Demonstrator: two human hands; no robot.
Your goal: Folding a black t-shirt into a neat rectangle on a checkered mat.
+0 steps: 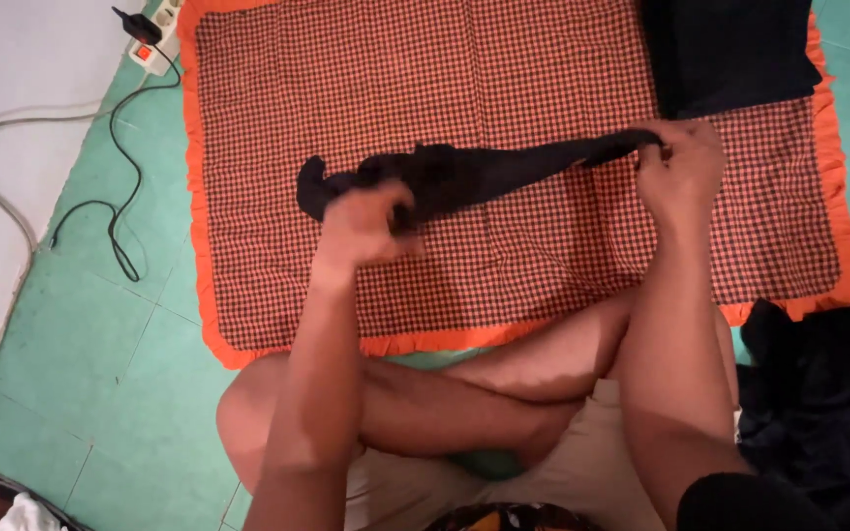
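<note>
A long black garment (pixel 484 169) is stretched out between both hands above a red-and-black checked mat with an orange frill (pixel 504 69). My left hand (pixel 364 224) grips the bunched left part of the garment, blurred by motion. The narrow right end is pinched in my right hand (pixel 679 169). I sit cross-legged on the floor at the mat's near edge.
A folded dark cloth (pixel 730 49) lies on the mat's far right corner. A heap of black clothes (pixel 823 393) sits on the floor at my right. A power strip (pixel 154 44) with black and grey cables (pixel 115 211) lies on the green tiled floor at left.
</note>
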